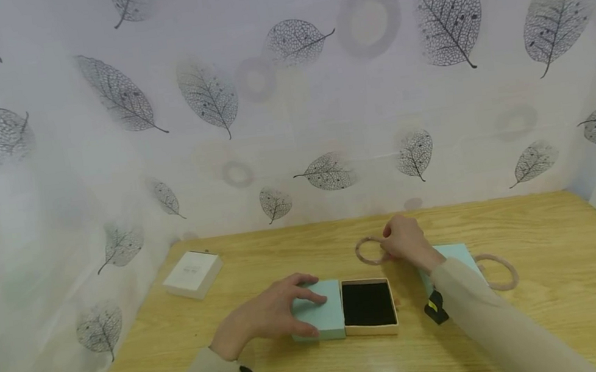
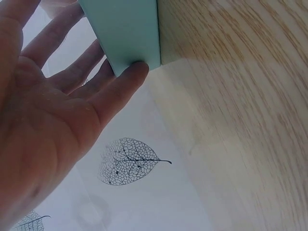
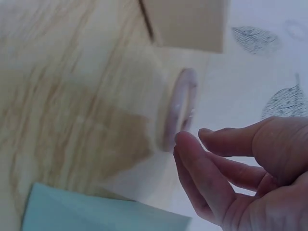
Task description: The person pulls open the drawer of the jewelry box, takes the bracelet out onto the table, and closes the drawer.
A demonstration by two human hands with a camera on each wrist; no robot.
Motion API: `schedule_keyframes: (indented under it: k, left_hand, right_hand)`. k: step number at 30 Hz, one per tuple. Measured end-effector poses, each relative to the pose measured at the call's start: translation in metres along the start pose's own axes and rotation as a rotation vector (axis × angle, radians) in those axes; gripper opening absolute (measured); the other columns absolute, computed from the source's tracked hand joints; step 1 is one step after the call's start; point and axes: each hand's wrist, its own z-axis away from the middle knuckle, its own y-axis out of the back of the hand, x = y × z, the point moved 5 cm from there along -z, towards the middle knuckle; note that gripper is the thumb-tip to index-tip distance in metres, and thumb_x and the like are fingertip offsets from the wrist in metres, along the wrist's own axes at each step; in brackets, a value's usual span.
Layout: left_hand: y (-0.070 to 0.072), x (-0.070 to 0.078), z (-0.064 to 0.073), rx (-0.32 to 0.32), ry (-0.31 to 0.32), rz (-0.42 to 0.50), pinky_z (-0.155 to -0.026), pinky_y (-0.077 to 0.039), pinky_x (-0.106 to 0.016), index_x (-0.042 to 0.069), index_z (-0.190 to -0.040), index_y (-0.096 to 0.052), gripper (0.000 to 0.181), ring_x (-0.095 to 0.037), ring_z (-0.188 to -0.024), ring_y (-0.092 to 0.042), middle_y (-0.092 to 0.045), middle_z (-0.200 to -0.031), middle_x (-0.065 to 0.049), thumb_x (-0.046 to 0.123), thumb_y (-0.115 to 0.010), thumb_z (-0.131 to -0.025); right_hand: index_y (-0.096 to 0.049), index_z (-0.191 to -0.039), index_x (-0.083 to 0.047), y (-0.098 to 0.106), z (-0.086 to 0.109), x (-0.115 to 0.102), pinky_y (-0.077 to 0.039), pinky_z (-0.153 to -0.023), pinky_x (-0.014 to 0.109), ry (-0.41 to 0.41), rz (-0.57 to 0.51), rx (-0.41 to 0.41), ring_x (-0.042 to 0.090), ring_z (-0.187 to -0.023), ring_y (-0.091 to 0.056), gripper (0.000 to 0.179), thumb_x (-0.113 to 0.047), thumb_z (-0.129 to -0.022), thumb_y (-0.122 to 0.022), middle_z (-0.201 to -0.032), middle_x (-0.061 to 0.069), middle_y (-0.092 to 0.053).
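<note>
My left hand (image 1: pixel 268 312) rests on a light-blue box or lid (image 1: pixel 330 309), fingers spread over its top. In the left wrist view the thumb touches the end of this blue piece (image 2: pixel 127 33). Right beside it lies an open box (image 1: pixel 397 322) with a black lining and pale rim. My right hand (image 1: pixel 406 240) is at the right edge of a pinkish bangle (image 1: pixel 363 258) lying on the table. In the right wrist view a small gap shows between thumb and index finger, with the fingertips close to the bangle (image 3: pixel 179 106).
A second light-blue box (image 1: pixel 457 255) lies partly under my right forearm. Another pinkish bangle (image 1: pixel 513 284) is just right of that box. A white box (image 1: pixel 193 273) sits at the back left of the wooden table (image 1: pixel 569 241). A leaf-patterned curtain (image 1: pixel 312 117) hangs behind.
</note>
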Motion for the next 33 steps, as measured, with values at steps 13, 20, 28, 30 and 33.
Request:
schedule_keyframes:
  k: [13,20,28,30,33]
  left_hand:
    - [-0.001,0.0,0.002,0.003,0.009,-0.003,-0.119,-0.035,-0.059,0.024,-0.131,-0.07,0.053,-0.035,-0.147,-0.04,-0.043,-0.16,-0.002,0.038,-0.084,-0.082]
    - [-0.001,0.001,0.001,0.0,0.001,-0.011,-0.12,-0.035,-0.059,0.024,-0.132,-0.069,0.053,-0.035,-0.148,-0.039,-0.042,-0.161,-0.003,0.039,-0.083,-0.083]
    - [-0.001,0.003,0.001,-0.003,-0.007,-0.016,-0.119,-0.036,-0.058,0.022,-0.133,-0.068,0.053,-0.035,-0.148,-0.04,-0.042,-0.16,-0.004,0.037,-0.083,-0.084]
    - [-0.001,0.003,0.001,-0.001,-0.01,-0.024,-0.119,-0.037,-0.058,0.022,-0.133,-0.068,0.054,-0.035,-0.147,-0.04,-0.042,-0.16,-0.004,0.037,-0.083,-0.084]
    - [-0.002,0.002,0.001,0.004,-0.014,-0.03,-0.119,-0.037,-0.057,0.023,-0.133,-0.068,0.054,-0.034,-0.147,-0.041,-0.042,-0.16,-0.004,0.038,-0.083,-0.084]
  right_hand:
    - [-0.068,-0.118,0.011,0.009,0.05,-0.024,-0.062,-0.057,0.032,0.098,-0.136,-0.116,0.026,-0.075,-0.073,0.029,-0.004,-0.094,-0.065,-0.1,0.025,-0.074]
    - [-0.067,-0.121,0.009,0.006,0.079,-0.025,-0.06,-0.054,0.031,0.116,-0.097,-0.175,0.02,-0.061,-0.069,0.03,-0.009,-0.097,-0.065,-0.094,0.017,-0.075]
    - [-0.062,-0.129,0.01,-0.001,0.096,-0.014,-0.06,-0.054,0.031,0.099,-0.096,-0.177,0.018,-0.054,-0.069,0.039,-0.009,-0.096,-0.065,-0.093,0.014,-0.074]
    - [-0.06,-0.131,0.011,-0.003,0.099,-0.012,-0.06,-0.054,0.032,0.084,-0.136,-0.186,0.018,-0.056,-0.07,0.041,-0.006,-0.095,-0.064,-0.093,0.013,-0.074]
    - [-0.059,-0.134,0.011,-0.005,0.104,-0.009,-0.061,-0.055,0.032,0.054,-0.19,-0.199,0.019,-0.061,-0.071,0.044,-0.003,-0.092,-0.062,-0.095,0.012,-0.075]
